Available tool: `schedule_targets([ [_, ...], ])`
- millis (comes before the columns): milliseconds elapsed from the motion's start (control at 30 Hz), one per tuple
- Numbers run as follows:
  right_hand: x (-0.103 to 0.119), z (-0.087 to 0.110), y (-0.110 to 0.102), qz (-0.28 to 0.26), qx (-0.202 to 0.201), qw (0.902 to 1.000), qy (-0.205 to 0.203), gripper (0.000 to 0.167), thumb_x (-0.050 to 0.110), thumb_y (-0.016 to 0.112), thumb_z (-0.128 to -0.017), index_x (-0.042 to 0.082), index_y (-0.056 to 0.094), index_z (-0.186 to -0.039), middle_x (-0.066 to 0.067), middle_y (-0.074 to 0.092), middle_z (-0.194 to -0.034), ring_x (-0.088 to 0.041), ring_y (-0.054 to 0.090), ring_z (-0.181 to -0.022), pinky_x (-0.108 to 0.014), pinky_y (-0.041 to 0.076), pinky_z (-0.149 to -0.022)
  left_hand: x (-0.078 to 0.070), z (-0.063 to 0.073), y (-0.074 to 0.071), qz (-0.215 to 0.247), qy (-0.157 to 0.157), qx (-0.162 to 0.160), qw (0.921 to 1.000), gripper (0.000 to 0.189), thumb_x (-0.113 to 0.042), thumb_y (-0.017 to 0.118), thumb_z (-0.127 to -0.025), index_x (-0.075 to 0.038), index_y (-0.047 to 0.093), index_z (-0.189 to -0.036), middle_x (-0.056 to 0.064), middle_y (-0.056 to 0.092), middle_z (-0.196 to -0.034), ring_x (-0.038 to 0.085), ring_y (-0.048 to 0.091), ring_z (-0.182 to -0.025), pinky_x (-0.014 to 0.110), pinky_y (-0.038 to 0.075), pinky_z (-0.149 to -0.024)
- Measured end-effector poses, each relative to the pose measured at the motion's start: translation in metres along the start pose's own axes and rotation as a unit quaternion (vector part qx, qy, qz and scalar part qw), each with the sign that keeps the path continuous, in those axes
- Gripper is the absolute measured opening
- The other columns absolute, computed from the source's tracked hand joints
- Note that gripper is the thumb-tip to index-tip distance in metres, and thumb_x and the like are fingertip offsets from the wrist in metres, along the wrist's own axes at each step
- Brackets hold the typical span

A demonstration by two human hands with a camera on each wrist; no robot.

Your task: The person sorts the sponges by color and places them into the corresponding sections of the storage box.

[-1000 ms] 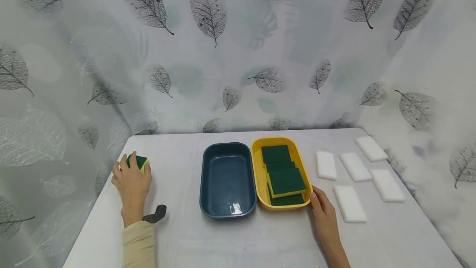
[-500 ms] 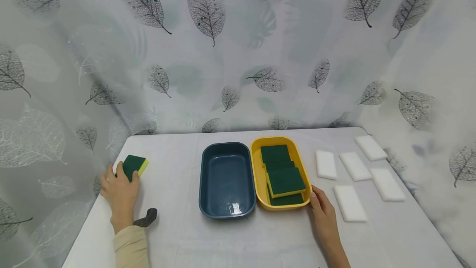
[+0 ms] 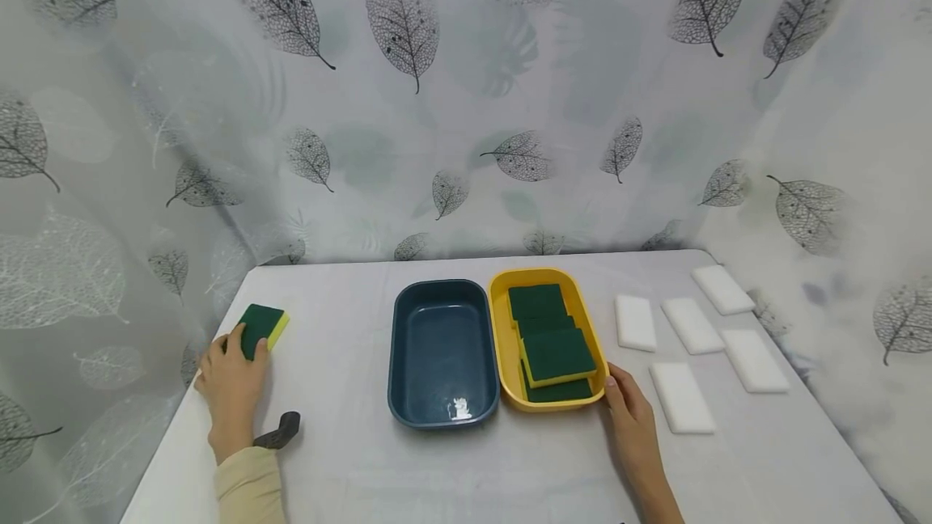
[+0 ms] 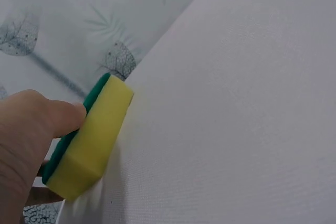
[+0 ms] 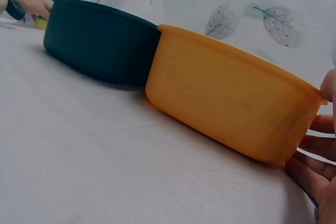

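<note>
At the table's left edge my left hand (image 3: 233,386) holds a green-and-yellow scouring sponge (image 3: 260,330). In the left wrist view its thumb (image 4: 65,116) lies on the green face, with the yellow side of the sponge (image 4: 100,137) toward the camera; other fingers are partly hidden behind it. My right hand (image 3: 632,407) grips the near right corner of a yellow tub (image 3: 510,395), thumb at the rim and fingers around the outer wall. Inside that tub lie several stacked sponges (image 3: 557,354), green side up.
A dark blue tub (image 3: 444,362) with nothing in it stands right beside the yellow one. Several white rectangular pads (image 3: 682,397) lie spread over the right of the table. Leaf-printed cloth (image 3: 451,103) hangs around the back and sides.
My left hand has moved left and toward the near side, and the sponge has shifted slightly with it, more of its green face showing. The right hand stays at the yellow tub.
</note>
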State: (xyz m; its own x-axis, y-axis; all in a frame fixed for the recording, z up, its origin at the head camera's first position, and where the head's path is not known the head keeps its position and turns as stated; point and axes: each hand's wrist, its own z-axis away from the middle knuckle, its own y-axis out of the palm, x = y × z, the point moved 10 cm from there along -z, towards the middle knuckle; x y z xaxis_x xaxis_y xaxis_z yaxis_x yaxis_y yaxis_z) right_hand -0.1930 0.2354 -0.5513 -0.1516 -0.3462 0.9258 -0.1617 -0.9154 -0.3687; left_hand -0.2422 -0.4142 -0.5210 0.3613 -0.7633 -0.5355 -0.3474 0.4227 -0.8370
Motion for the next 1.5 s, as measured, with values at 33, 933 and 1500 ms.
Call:
schedule_targets([
  [33, 0.0, 0.0, 0.0, -0.002, -0.001, 1.0, -0.001, 0.058, 0.047, 0.036, -0.113, 0.01, 0.044, -0.156, -0.013, 0.048, -0.161, 0.022, 0.043, -0.116, 0.005, 0.038, -0.092, 0.001, 0.0, 0.0, -0.002, 0.002, 0.005, 1.0, 0.064, -0.039, 0.046, -0.108, -0.007, 0.032, -0.162, 0.035, 0.03, -0.159, 0.059, 0.028, -0.145, 0.08, 0.022, -0.109],
  [933, 0.002, 0.002, 0.002, -0.006, -0.005, 1.0, -0.001, 0.059, 0.05, 0.037, -0.112, 0.01, 0.045, -0.155, -0.014, 0.048, -0.16, 0.023, 0.043, -0.115, 0.004, 0.039, -0.091, -0.002, -0.006, -0.011, 0.008, 0.093, 0.036, 0.995, 0.07, -0.036, 0.064, -0.103, -0.004, 0.038, -0.159, 0.038, 0.039, -0.152, 0.062, 0.04, -0.136, 0.079, 0.031, -0.107],
  [1500, 0.002, 0.001, 0.0, -0.01, -0.011, 0.9999, -0.007, 0.057, 0.048, 0.037, -0.112, 0.009, 0.046, -0.153, -0.014, 0.049, -0.159, 0.023, 0.044, -0.116, 0.005, 0.039, -0.091, -0.088, 0.002, -0.002, 0.027, 0.291, 0.025, 0.9561, 0.066, -0.021, 0.082, -0.091, -0.005, 0.053, -0.148, 0.027, 0.05, -0.146, 0.051, 0.051, -0.131, 0.069, 0.045, -0.101],
])
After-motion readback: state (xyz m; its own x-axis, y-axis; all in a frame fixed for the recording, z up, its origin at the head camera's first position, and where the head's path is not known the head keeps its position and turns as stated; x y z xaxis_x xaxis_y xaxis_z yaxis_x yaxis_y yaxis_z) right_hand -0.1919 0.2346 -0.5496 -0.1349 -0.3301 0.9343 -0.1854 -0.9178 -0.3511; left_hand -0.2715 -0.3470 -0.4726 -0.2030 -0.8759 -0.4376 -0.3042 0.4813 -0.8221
